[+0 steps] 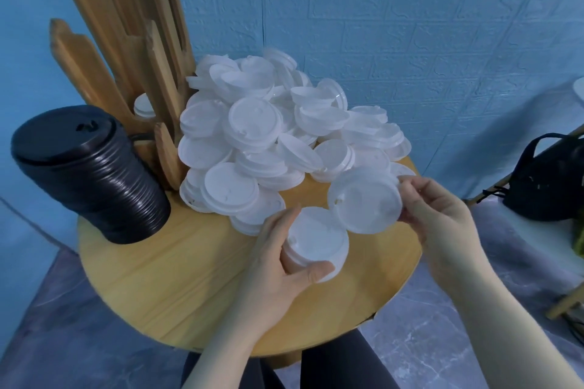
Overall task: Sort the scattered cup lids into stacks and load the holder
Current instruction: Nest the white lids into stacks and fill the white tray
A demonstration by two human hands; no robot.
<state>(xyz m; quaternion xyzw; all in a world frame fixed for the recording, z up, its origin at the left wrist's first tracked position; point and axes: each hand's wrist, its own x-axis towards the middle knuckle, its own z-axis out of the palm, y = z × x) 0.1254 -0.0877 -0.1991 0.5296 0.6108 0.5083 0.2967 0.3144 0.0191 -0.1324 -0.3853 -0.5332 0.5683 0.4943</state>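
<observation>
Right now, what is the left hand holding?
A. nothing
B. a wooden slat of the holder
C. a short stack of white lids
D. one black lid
C: the left hand has its fingers and thumb curled round a short stack of white lids above the table, while the right hand pinches a single white lid.

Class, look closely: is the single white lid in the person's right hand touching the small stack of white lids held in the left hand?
Cannot tell. In the head view the single lid's lower edge overlaps the stack's top rim, hiding any contact or gap.
</observation>
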